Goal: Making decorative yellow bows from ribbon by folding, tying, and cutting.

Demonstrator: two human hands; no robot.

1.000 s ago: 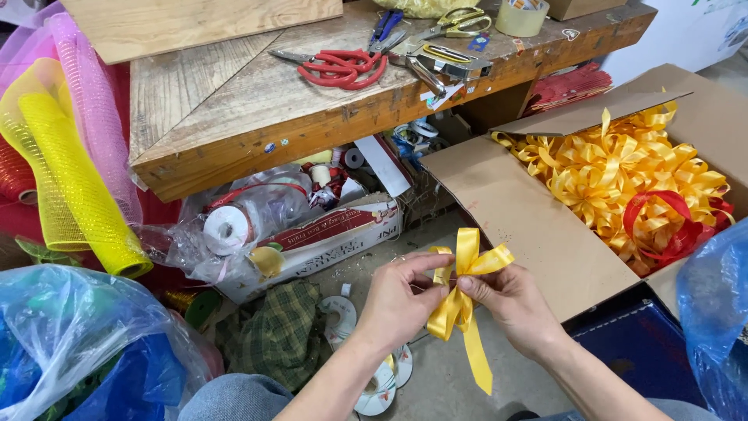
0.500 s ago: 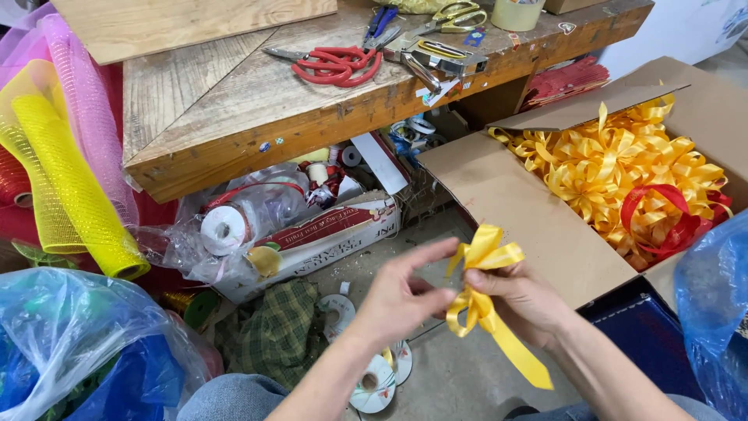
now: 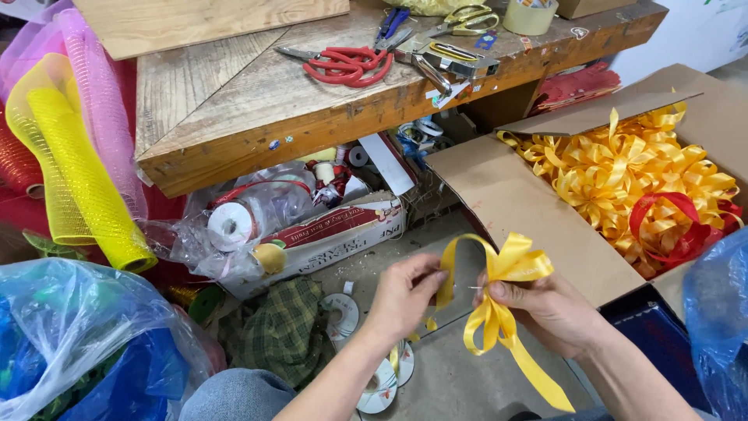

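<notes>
A yellow satin ribbon bow (image 3: 506, 269) hangs in front of me, with loops on top and tails trailing down to the lower right. My right hand (image 3: 549, 312) pinches the bow at its knot. My left hand (image 3: 405, 292) holds the end of the left loop between thumb and fingers, pulling it out to the side. Both hands are above the concrete floor, just in front of an open cardboard box (image 3: 514, 203) filled with many finished yellow bows (image 3: 623, 168) and a red one (image 3: 674, 226).
A wooden workbench (image 3: 257, 101) carries red-handled scissors (image 3: 347, 64), other scissors and a tape roll (image 3: 530, 15). Under it sit a box of ribbon spools (image 3: 312, 234) and plastic bags. Mesh rolls (image 3: 78, 179) stand at the left, empty spools (image 3: 343, 312) on the floor.
The bow turned in my hands: my left hand moved left, drawing one loop out wider. The tails swung down to the right.
</notes>
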